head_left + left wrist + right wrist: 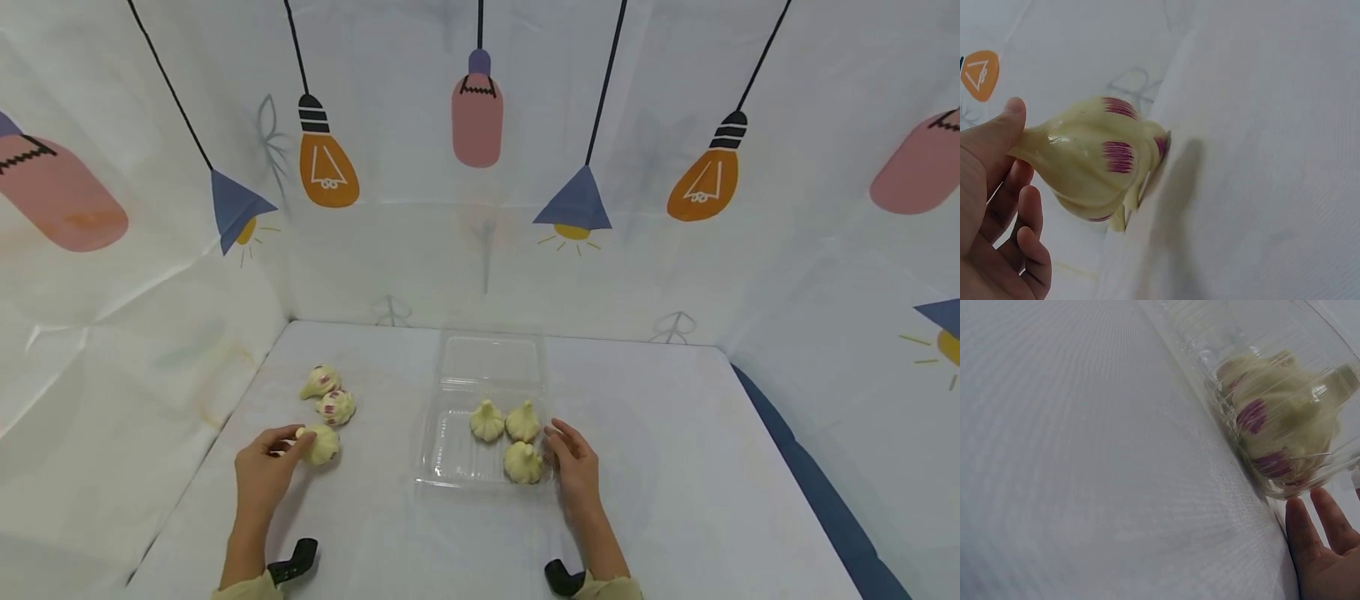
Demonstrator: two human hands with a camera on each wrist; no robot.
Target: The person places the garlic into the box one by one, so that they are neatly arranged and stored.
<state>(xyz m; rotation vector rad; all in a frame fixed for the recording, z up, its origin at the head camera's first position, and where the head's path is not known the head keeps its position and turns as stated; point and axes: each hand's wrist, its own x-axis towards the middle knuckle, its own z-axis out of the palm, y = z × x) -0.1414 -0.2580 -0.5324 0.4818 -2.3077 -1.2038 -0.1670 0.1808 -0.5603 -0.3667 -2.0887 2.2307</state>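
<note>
My left hand point(266, 468) pinches a garlic bulb point(323, 445) by its stem, between thumb and fingers. In the left wrist view this bulb point(1091, 159) is pale yellow with purple streaks. Two more garlic bulbs lie just beyond it, one point(336, 407) near and one point(321, 382) farther back. A clear plastic box point(450, 450) with its lid point(491, 357) folded back holds three bulbs in its right half, among them the front one point(522, 462). My right hand point(576, 471) is at the box's right side, its fingertips point(1297, 509) against the clear wall, by the look of it.
A white cloth-covered table point(675, 467) lies under everything. White sheets printed with lamps and bulbs point(480, 250) stand behind and at both sides. Black wrist-worn pieces point(294, 562) sit at both wrists. Blue fabric point(795, 467) shows beyond the table's right edge.
</note>
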